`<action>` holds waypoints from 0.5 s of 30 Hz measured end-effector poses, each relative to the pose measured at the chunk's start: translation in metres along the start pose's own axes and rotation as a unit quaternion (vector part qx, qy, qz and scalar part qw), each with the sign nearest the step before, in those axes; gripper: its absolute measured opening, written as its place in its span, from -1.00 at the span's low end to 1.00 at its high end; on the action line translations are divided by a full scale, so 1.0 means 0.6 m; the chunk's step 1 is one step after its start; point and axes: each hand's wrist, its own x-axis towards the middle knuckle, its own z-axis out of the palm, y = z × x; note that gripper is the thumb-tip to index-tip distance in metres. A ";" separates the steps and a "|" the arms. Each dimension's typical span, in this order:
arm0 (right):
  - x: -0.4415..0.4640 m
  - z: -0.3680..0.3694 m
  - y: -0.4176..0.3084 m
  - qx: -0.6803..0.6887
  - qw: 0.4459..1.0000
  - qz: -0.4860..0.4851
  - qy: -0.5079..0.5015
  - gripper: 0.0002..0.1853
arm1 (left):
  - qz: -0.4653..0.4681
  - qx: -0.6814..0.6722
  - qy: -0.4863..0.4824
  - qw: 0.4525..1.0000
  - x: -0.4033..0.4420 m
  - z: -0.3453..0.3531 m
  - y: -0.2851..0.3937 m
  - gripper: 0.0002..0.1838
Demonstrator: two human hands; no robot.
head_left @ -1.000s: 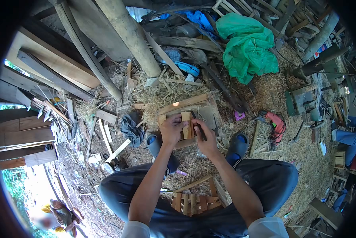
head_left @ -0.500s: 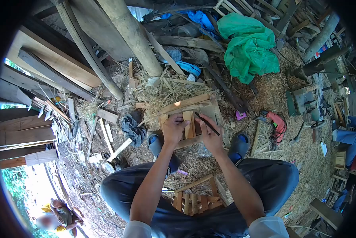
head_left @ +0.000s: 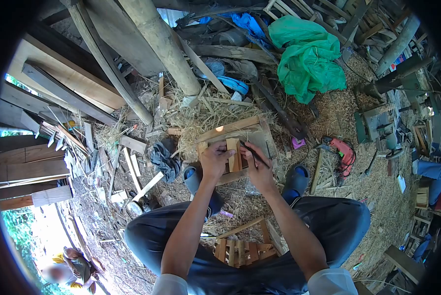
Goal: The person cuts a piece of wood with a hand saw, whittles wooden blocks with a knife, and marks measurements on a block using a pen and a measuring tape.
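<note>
My left hand is closed on a small light wooden block, thumb lying along its near face. My right hand grips a thin dark pencil-like stick, which slants across the fingers. Those right fingertips are at the block's right edge; whether they press on it is hard to tell. Under both hands lies a low wooden board with a wooden strip along its far side.
A red power drill lies on the shavings to the right. A green plastic sheet is heaped beyond the board. Wooden slats lie between my legs. Another person sits at lower left, and a person's blue-clad leg shows at far right.
My right hand has shifted slightly left, bringing its fingers against or very close to the block. The dark stick has moved with it. My left hand stays where it was.
</note>
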 end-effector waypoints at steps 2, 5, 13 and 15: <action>0.001 -0.003 0.001 0.007 1.000 0.008 0.000 -0.69 | -0.006 0.012 0.001 1.000 -0.001 0.001 0.004 -0.69; 0.005 -0.001 -0.003 0.020 1.000 0.009 0.010 -0.70 | 0.003 0.017 0.003 1.000 0.002 0.004 -0.002 -0.71; 0.002 0.002 -0.001 -0.026 0.999 0.009 0.037 -0.77 | 0.013 0.049 0.001 0.999 0.005 0.002 -0.006 -0.73; 0.002 0.004 -0.009 -0.039 0.998 -0.003 0.042 -0.78 | 0.020 0.049 0.001 0.999 0.005 0.003 -0.007 -0.73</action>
